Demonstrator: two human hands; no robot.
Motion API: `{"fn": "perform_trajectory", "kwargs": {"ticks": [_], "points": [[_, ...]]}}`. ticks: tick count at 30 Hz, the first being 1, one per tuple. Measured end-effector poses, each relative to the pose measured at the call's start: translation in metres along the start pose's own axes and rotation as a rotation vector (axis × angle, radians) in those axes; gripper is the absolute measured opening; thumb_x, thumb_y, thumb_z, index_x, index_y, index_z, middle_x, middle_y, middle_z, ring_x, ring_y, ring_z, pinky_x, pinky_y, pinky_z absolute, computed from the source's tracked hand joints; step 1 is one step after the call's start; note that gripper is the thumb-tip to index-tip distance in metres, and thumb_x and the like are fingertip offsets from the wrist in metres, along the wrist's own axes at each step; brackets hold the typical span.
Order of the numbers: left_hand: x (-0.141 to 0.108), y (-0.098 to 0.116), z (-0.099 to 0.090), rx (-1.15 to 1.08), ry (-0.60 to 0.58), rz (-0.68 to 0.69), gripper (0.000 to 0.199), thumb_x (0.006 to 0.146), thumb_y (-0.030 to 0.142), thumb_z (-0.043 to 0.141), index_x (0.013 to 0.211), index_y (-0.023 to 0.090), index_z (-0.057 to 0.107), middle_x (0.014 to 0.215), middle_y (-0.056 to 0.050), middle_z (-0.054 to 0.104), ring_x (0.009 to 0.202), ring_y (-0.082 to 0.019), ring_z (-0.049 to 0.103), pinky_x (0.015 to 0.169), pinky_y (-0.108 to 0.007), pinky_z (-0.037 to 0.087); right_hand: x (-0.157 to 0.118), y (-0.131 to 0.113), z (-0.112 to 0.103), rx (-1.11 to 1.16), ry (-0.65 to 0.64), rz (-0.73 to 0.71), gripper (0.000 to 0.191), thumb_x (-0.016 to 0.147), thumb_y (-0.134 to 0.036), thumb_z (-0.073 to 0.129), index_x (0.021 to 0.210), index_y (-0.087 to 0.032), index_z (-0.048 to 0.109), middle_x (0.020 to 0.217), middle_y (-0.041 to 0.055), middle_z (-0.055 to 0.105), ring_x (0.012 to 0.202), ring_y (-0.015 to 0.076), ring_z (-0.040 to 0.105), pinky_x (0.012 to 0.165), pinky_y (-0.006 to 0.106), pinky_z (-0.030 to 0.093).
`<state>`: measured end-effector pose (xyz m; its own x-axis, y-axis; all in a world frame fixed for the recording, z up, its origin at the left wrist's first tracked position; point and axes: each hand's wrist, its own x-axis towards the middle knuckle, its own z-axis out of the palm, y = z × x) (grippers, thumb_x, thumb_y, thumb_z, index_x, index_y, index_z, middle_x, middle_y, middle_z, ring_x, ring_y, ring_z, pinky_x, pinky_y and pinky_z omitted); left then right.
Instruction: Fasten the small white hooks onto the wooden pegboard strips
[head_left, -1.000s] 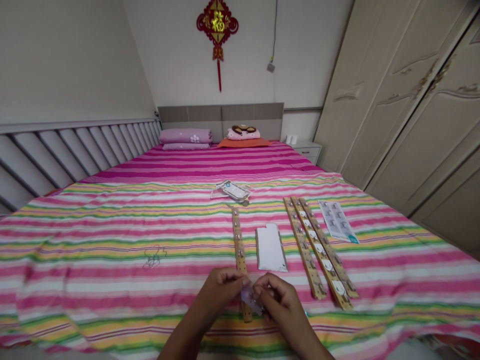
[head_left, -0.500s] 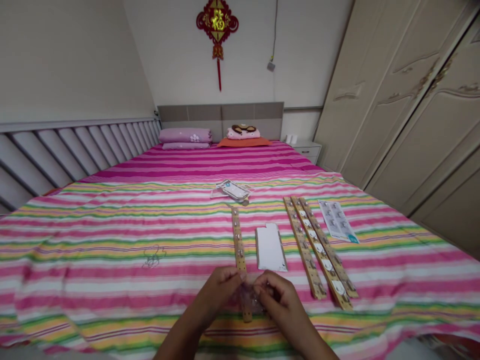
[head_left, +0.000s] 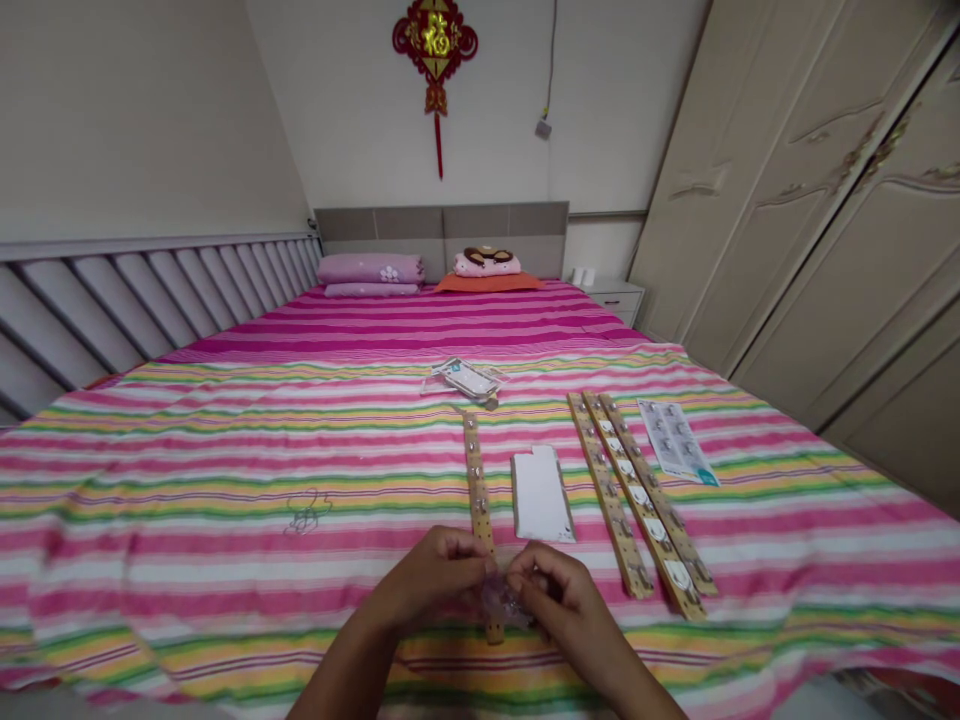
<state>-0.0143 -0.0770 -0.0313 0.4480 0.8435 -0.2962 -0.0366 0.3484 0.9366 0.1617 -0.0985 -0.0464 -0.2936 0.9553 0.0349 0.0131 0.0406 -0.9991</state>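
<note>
Between my two hands is a small clear plastic bag (head_left: 504, 600) with shiny bits inside, too small to make out. My left hand (head_left: 442, 572) pinches its left edge, and my right hand (head_left: 553, 590) grips the right side with curled fingers. Under the bag lies a narrow wooden strip (head_left: 478, 490) with drilled holes and several small metal pieces along its far part; the bag and fingers hide some of its near part. Just beyond my right hand rests a white card or flat box (head_left: 541, 497).
Three more wooden strips (head_left: 619, 468) with metal and white fittings lie to the right, beside a printed sheet (head_left: 678, 442). A plastic-wrapped package (head_left: 466, 379) sits farther back. Tangled thin wire or thread (head_left: 307, 512) lies left on the striped bedspread (head_left: 210, 450).
My left hand has shifted slightly and its fingers have turned on the bag's edge. More of the bag shows between my hands. My right hand is almost unmoved.
</note>
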Motion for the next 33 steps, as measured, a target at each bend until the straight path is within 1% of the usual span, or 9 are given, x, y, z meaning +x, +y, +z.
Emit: {"fn": "perform_trajectory", "kwargs": {"ticks": [6,10,15,19,23,25,27,30,33], "points": [[0.001,-0.003,-0.006,-0.069,-0.035,-0.062,0.018,0.061,0.029,0.07,0.061,0.011,0.067,0.058,-0.002,0.061,0.056,-0.013,0.056,0.063,-0.031,0.047,0.0,0.002,-0.001,-0.06,-0.004,-0.073,0.02,0.078,-0.031,0.059,0.064,-0.017,0.058,0.057,-0.0048,0.041,0.05,0.0093,0.034,0.045,0.021,0.025],[0.001,-0.003,-0.006,-0.072,-0.028,-0.089,0.016,0.059,0.026,0.071,0.062,0.011,0.067,0.06,-0.003,0.062,0.059,-0.016,0.059,0.066,-0.034,0.048,0.001,0.002,-0.001,-0.078,-0.011,-0.093,0.019,0.078,-0.03,0.059,0.064,-0.018,0.058,0.057,-0.0051,0.04,0.05,0.0096,0.034,0.045,0.021,0.026],[0.001,-0.002,-0.005,-0.109,0.005,-0.081,0.016,0.058,0.025,0.073,0.06,0.012,0.065,0.057,0.0,0.059,0.055,-0.012,0.055,0.062,-0.03,0.046,0.0,0.004,-0.001,-0.085,-0.018,-0.107,0.02,0.08,-0.03,0.057,0.065,-0.018,0.056,0.061,-0.004,0.041,0.053,0.0105,0.037,0.047,0.022,0.028],[0.001,-0.001,-0.005,-0.132,-0.011,-0.111,0.018,0.057,0.026,0.075,0.06,0.012,0.065,0.052,0.001,0.057,0.05,-0.009,0.051,0.056,-0.026,0.044,0.0,0.003,-0.002,-0.08,-0.008,-0.131,0.019,0.081,-0.031,0.057,0.067,-0.017,0.057,0.065,-0.0027,0.043,0.056,0.0109,0.039,0.051,0.023,0.03],[-0.001,0.001,-0.004,-0.158,0.02,-0.119,0.02,0.061,0.03,0.073,0.065,0.012,0.066,0.059,-0.001,0.061,0.052,-0.01,0.054,0.056,-0.025,0.044,0.0,0.002,-0.003,-0.027,0.009,-0.112,0.021,0.079,-0.033,0.059,0.066,-0.017,0.056,0.063,-0.0034,0.042,0.053,0.0096,0.037,0.049,0.022,0.03],[-0.002,0.001,-0.002,-0.167,0.033,-0.105,0.024,0.067,0.036,0.069,0.073,0.013,0.067,0.066,-0.004,0.064,0.058,-0.012,0.058,0.058,-0.026,0.045,0.001,0.002,-0.003,0.028,0.021,-0.071,0.023,0.078,-0.036,0.059,0.066,-0.017,0.054,0.058,-0.0052,0.04,0.049,0.0083,0.036,0.045,0.02,0.028],[-0.003,0.002,0.003,-0.16,0.06,-0.055,0.028,0.07,0.04,0.066,0.077,0.012,0.067,0.072,-0.007,0.066,0.064,-0.014,0.061,0.06,-0.025,0.045,0.001,0.003,-0.002,0.079,0.037,-0.024,0.024,0.079,-0.039,0.058,0.069,-0.018,0.053,0.053,-0.0071,0.039,0.043,0.0071,0.035,0.042,0.019,0.026],[-0.003,0.003,0.011,-0.188,0.132,0.025,0.028,0.067,0.038,0.07,0.078,0.013,0.066,0.077,-0.008,0.068,0.068,-0.015,0.062,0.061,-0.023,0.046,0.002,0.004,0.002,0.13,0.086,0.02,0.026,0.078,-0.043,0.058,0.072,-0.018,0.052,0.044,-0.0086,0.042,0.038,0.0062,0.036,0.039,0.018,0.026],[-0.002,0.001,0.02,-0.292,0.193,0.055,0.029,0.063,0.035,0.074,0.082,0.014,0.066,0.081,-0.008,0.069,0.07,-0.016,0.064,0.062,-0.025,0.048,0.003,0.005,0.004,0.192,0.148,0.042,0.028,0.078,-0.045,0.058,0.073,-0.018,0.051,0.039,-0.0082,0.047,0.033,0.0058,0.036,0.037,0.017,0.026]]}}
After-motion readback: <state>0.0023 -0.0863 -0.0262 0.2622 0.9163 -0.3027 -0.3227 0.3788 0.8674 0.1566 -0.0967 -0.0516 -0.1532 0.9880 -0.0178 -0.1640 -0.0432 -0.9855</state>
